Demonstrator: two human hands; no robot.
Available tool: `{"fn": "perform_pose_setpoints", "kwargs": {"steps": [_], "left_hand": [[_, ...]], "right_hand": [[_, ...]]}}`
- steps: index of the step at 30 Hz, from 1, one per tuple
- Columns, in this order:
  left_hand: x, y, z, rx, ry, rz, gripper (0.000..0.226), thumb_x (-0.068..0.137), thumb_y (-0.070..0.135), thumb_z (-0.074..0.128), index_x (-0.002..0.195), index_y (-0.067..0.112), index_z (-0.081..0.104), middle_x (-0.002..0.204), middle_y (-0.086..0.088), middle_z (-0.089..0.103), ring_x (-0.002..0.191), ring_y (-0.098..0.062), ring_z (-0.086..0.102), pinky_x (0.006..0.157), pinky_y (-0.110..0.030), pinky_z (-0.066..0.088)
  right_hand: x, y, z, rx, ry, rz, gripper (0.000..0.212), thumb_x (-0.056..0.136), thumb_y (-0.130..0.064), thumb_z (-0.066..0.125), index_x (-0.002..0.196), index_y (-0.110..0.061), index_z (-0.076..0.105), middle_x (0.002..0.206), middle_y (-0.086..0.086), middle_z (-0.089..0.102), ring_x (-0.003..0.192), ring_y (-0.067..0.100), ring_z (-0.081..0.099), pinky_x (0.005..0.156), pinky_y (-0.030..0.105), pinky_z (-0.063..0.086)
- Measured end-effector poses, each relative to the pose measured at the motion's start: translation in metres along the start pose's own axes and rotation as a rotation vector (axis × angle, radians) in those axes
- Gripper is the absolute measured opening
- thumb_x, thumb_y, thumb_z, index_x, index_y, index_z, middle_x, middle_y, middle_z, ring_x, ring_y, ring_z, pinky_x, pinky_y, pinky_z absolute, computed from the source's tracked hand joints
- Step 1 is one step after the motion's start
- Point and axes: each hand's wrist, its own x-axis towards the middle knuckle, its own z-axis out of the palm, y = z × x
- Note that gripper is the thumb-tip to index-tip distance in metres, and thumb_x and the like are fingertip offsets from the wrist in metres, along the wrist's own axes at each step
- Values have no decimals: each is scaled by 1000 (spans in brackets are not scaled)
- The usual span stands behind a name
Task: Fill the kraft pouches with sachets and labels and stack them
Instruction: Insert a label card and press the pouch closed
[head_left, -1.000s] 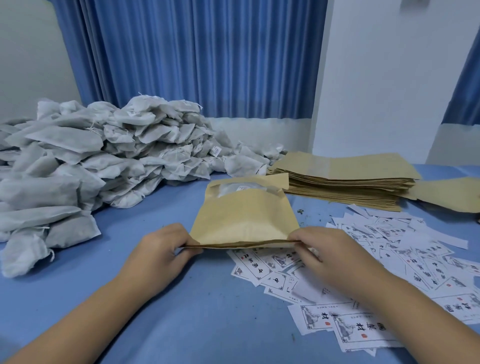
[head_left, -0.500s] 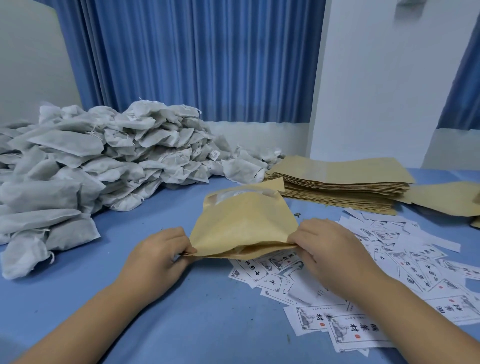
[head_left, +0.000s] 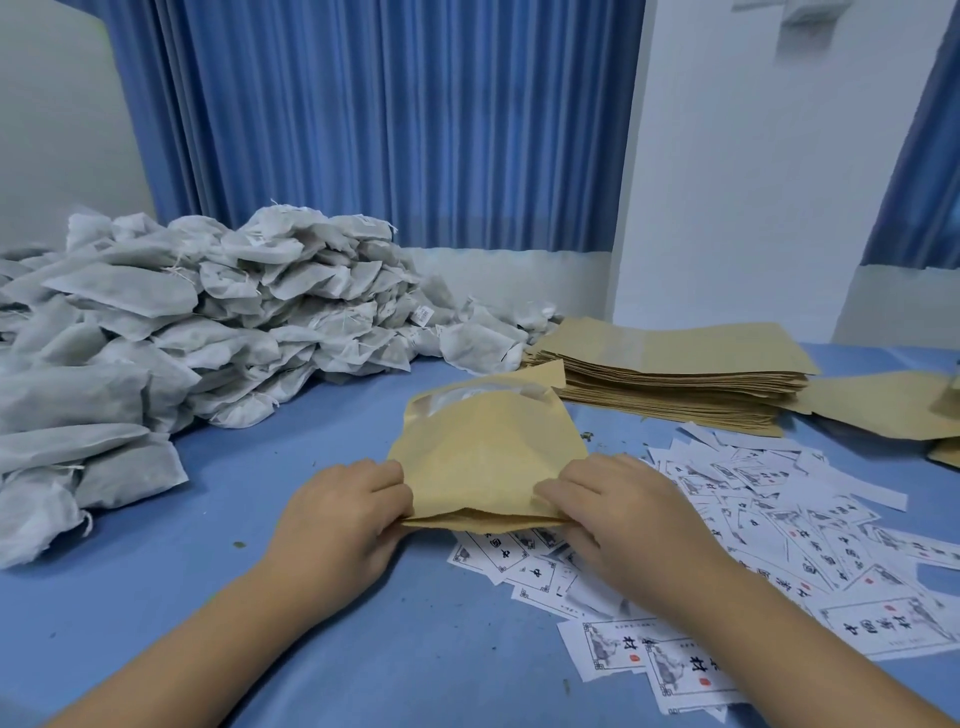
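Both hands pinch one kraft pouch (head_left: 483, 457) at its near edge.
Left hand (head_left: 343, 514) and right hand (head_left: 618, 512) hold it above the blue table (head_left: 363, 649), mouth slightly parted; contents hidden, labels (head_left: 769, 525) beneath.

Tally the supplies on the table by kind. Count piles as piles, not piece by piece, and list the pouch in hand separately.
Heap of white sachets: 1
Stack of flat kraft pouches: 1
Spread of printed labels: 1
Kraft pouch gripped by left hand and right hand: 1
Total: 4, leaving out loose pouches at the right edge, cut off by the frame.
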Motion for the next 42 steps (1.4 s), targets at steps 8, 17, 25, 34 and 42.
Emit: {"fn": "perform_pose_setpoints", "kwargs": {"steps": [8, 17, 25, 34, 42], "left_hand": [[16, 24, 9, 33, -58, -16, 30, 56, 12, 88, 60, 14, 58, 62, 2, 54, 51, -24, 52, 41, -27, 38], [33, 46, 18, 8, -62, -57, 28, 61, 19, 88, 67, 14, 61, 65, 0, 55, 55, -24, 54, 40, -32, 42], [49, 63, 24, 65, -58, 31, 37, 54, 18, 88, 54, 15, 51, 57, 1, 48, 48, -22, 48, 40, -24, 28], [50, 64, 26, -20, -6, -5, 32, 49, 10, 87, 55, 15, 56, 58, 2, 49, 49, -21, 48, 34, -23, 31], [29, 34, 23, -239, -119, -238, 23, 79, 38, 76, 95, 23, 69, 98, 10, 57, 88, -16, 55, 71, -31, 44]], "right_hand": [[3, -4, 10, -81, 30, 48, 31, 41, 4, 80, 61, -17, 68, 56, -4, 54, 49, 18, 50, 49, 23, 38], [4, -6, 10, -68, -21, 61, 23, 50, -7, 80, 63, -22, 67, 57, -8, 54, 50, 17, 52, 49, 25, 42], [0, -2, 9, -70, -3, 56, 21, 54, -5, 77, 63, -19, 64, 58, -5, 53, 52, 19, 52, 49, 25, 39], [3, -3, 6, 48, 68, 61, 10, 67, -5, 70, 63, -13, 66, 58, -1, 56, 54, 22, 55, 49, 29, 47], [-4, 18, -4, 86, 17, 225, 16, 64, -18, 86, 75, -20, 74, 77, -5, 63, 69, 20, 56, 57, 29, 42]]}}
